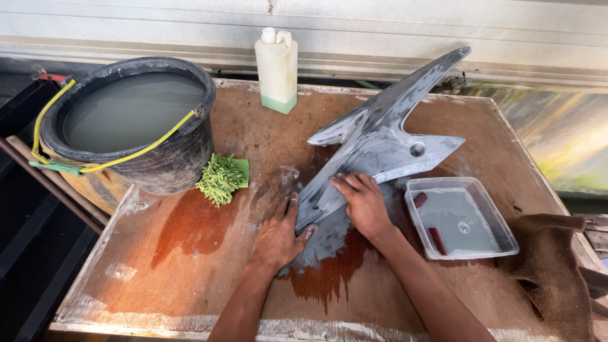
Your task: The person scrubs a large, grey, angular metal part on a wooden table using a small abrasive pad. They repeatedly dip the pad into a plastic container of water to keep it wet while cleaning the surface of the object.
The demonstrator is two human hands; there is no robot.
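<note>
Grey panel (380, 142) with pale streaks, black bucket (164, 161) with yellow handle (149, 147), green mitt (220, 179), cream bottle (277, 66), brown cloth (554, 272).

We are seeing soft, even daylight giving faint shadows, wet glare on the desk (190, 266), and edges bending slightly.

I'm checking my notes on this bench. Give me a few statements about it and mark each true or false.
1. Both hands rest on the grey panel. True: left hand at its lower edge, right hand flat on top.
2. The black bucket is dry. False: it holds cloudy water.
3. The clear tray sits right of the panel. True.
4. The green mitt lies in the tray. False: it lies on the table beside the bucket.
5. The white bottle lies on its side. False: it stands upright.
</note>
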